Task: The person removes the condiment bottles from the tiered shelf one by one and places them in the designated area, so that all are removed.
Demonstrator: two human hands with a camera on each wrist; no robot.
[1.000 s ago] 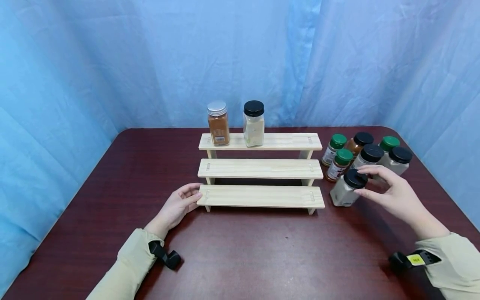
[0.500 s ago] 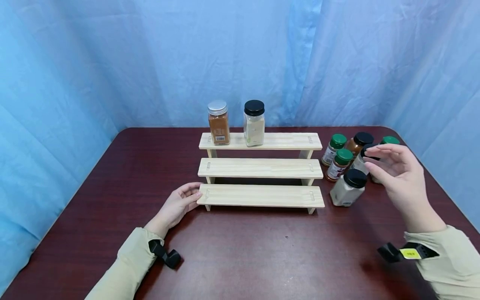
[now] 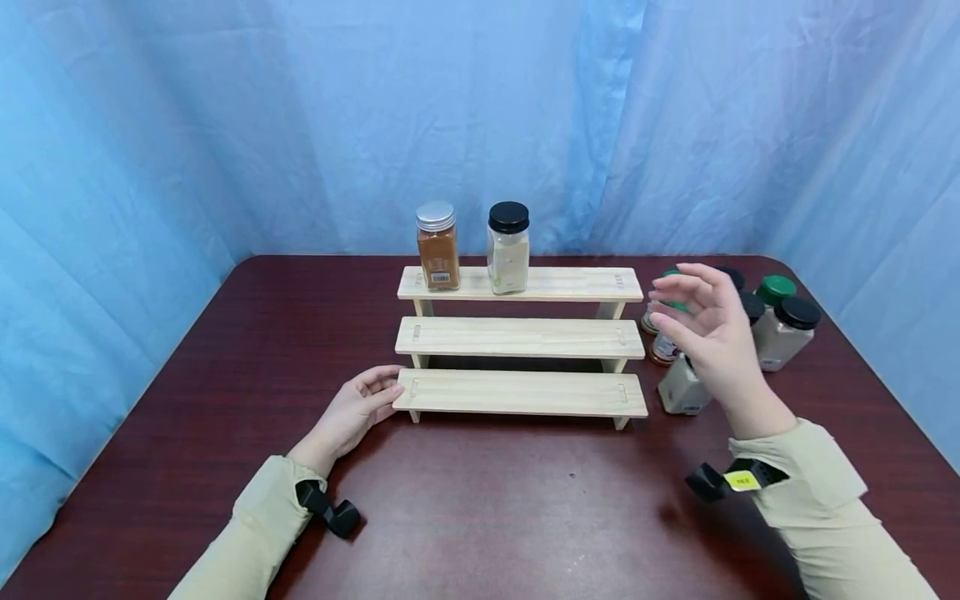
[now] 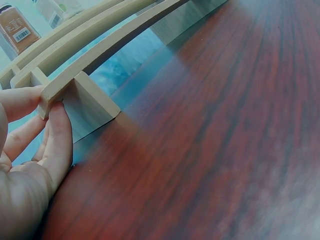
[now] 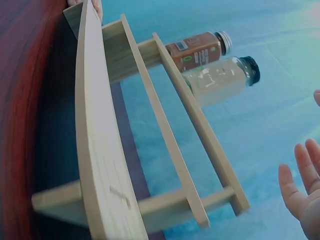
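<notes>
A three-step wooden display rack [image 3: 517, 392] stands mid-table. My left hand [image 3: 358, 412] pinches the left end of its lowest board, thumb on top and fingers beneath, as the left wrist view also shows. My right hand [image 3: 712, 329] is raised in front of the spice jars at the right, fingers relaxed and apart, with nothing between them. Partly behind it is a square jar of pale powder [image 3: 681, 390]. On the top step are a silver-lidded jar of brown powder [image 3: 438, 260] and a black-lidded jar of pale powder [image 3: 510, 262].
Right of the rack, several more spice jars cluster, some hidden by my right hand; a black-lidded jar [image 3: 783, 337] and a green lid [image 3: 776, 289] show beyond it. Blue curtains [image 3: 360, 125] hang behind and beside the dark red-brown table [image 3: 510, 508].
My right hand has left the front black-lidded jar, risen, and moved left toward the rack with nothing in it. The jar stays in place. My left hand keeps its hold.
</notes>
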